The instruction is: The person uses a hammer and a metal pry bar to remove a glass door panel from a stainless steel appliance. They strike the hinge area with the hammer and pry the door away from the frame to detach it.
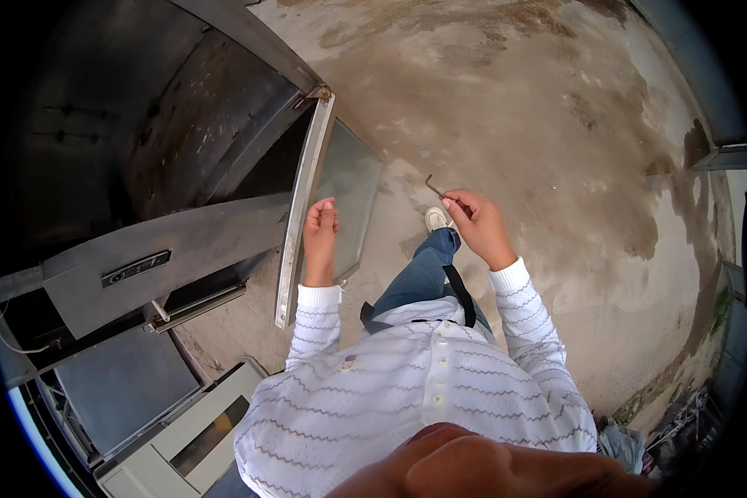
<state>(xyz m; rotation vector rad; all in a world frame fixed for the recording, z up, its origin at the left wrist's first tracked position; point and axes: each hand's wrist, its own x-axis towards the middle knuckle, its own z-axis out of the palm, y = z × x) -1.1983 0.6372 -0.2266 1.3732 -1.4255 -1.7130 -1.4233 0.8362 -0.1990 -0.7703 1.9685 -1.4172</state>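
A stained concrete floor (539,149) spreads under everything. One dark-bodied metal cabinet (170,249) fills the left side; its one glass-paned door (353,199) stands open between it and the left hand. Below lie one grey panel (124,390) and one cream casing (133,477). Of two hands, the left (319,236) is beside the door's frame, fingers curled, thumb against them; whether it touches cannot be told. The right hand (479,228) pinches one bent hex key (431,184) above the floor.
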